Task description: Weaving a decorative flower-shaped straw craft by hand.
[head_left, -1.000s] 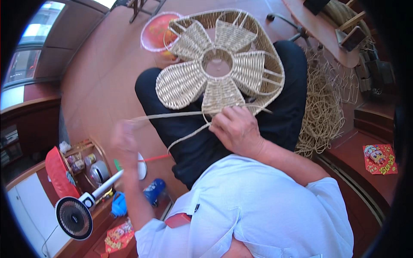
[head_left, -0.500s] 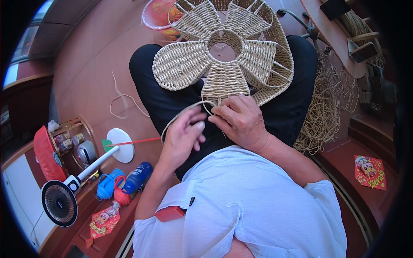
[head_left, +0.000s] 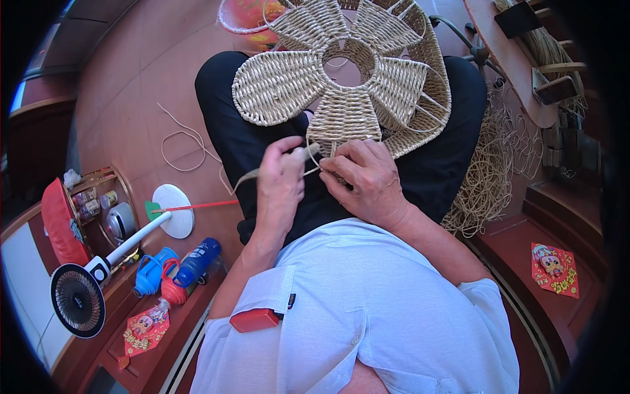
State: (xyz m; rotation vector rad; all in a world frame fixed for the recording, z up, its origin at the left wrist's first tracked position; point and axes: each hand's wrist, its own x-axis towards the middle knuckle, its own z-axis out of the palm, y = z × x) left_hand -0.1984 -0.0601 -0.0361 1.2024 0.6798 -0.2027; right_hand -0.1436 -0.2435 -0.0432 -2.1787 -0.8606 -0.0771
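A woven straw basket (head_left: 272, 88) with flower-petal panels around a round hole rests across my knees. Its nearest petal (head_left: 344, 115) points toward me, with bare frame showing at its lower edge. My right hand (head_left: 367, 177) is closed there, thumb and fingers pinching the petal's lower rim; its fingertips hide part of that rim. Just to the left, my left hand (head_left: 281, 177) is curled around a straw cord (head_left: 246, 176), slightly smeared by motion. The cord runs from the petal's rim through the left hand and trails off leftward.
Loose cord (head_left: 174, 134) lies on the floor at left, and a large tangled cord heap (head_left: 489, 177) at right. A fan (head_left: 79, 299), blue bottle (head_left: 199, 261) and red jug (head_left: 172, 282) stand at lower left. A clear-and-red plastic tub (head_left: 246, 16) is beyond the basket.
My left hand has moved up and right, from loosely spread fingers to curled around the cord. The cord's loop has been drawn lower and closer to the rim. My right hand keeps its pinch.
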